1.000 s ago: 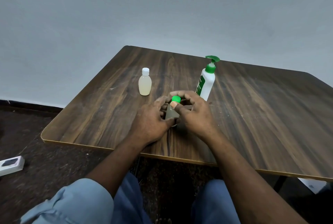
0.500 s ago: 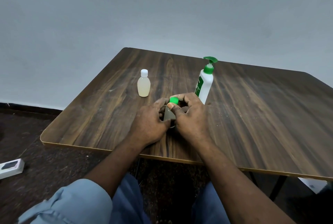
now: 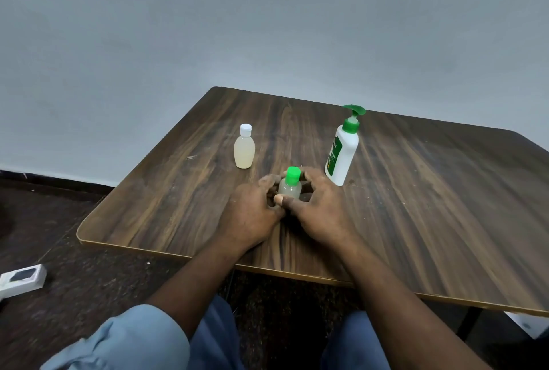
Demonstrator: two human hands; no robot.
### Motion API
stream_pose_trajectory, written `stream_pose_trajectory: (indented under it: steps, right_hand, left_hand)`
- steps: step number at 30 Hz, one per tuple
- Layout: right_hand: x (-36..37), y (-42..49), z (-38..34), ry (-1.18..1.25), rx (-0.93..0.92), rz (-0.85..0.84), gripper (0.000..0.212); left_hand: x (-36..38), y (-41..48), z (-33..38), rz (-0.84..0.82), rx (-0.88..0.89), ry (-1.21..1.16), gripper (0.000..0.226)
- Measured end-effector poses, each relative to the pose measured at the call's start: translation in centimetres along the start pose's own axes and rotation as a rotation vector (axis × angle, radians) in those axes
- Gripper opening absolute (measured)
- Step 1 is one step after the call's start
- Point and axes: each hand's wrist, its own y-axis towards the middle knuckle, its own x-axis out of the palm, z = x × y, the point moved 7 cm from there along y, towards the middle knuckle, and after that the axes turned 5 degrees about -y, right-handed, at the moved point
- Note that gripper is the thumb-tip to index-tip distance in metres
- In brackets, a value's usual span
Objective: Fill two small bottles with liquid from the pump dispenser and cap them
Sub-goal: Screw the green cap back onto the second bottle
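Observation:
A small clear bottle (image 3: pixel 290 189) with a green cap (image 3: pixel 293 175) stands on the wooden table (image 3: pixel 416 221) near its front edge, filled with pale liquid. My left hand (image 3: pixel 252 215) grips its left side with curled fingers. My right hand (image 3: pixel 319 209) wraps round its body, thumb across the front and fingers behind, below the cap. A second small bottle (image 3: pixel 244 150) with a white cap and pale liquid stands apart at the back left. The white pump dispenser (image 3: pixel 341 155) with a green pump stands upright just right of my right hand.
The table's front edge runs just under my wrists, and a grey wall stands behind the table. On the dark floor lie a white box (image 3: pixel 22 279) at the left and a white object (image 3: pixel 528 325) at the lower right. My knees are under the table.
My right fingers have come off the green cap and dropped to the bottle's body, so the cap now shows fully. The left hand stays on the bottle. The camera has tilted slightly.

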Motion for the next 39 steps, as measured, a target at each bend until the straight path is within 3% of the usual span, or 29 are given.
stream_pose_trajectory:
  steps: [4, 8, 11, 15, 18, 26, 32, 39]
  right_hand:
    - [0.4, 0.5, -0.1, -0.091, -0.004, -0.005, 0.046]
    - [1.0, 2.5, -0.1, -0.171, 0.009, 0.044, 0.051]
    - [1.8, 4.7, -0.2, -0.182, 0.032, 0.035, 0.051]
    - [2.8, 7.5, -0.1, -0.185, 0.038, 0.037, 0.054]
    - [3.6, 9.1, 0.4, -0.175, 0.043, 0.028, 0.060]
    - [4.3, 11.5, 1.6, -0.145, 0.022, -0.034, 0.052]
    - [4.4, 11.5, 1.5, -0.101, 0.015, -0.039, 0.051]
    - [2.0, 9.7, 0.5, -0.032, -0.016, 0.050, 0.077]
  left_hand:
    - [-1.6, -0.2, -1.7, 0.047, -0.026, -0.003, 0.055]
    - [-4.9, 0.4, -3.4, 0.268, -0.061, -0.010, 0.039]
    - [-6.0, 2.7, -4.6, 0.348, -0.115, 0.050, 0.045]
    - [-5.9, 6.4, -6.5, 0.297, -0.224, 0.032, 0.078]
    - [-5.5, 8.3, -7.4, 0.220, -0.247, -0.055, 0.089]
    - [-4.9, 9.0, -7.4, 0.196, -0.163, 0.040, 0.062]
    - [-4.9, 9.2, -7.4, 0.189, -0.134, 0.057, 0.059]
    - [-4.7, 9.2, -7.7, 0.181, -0.151, 0.069, 0.058]
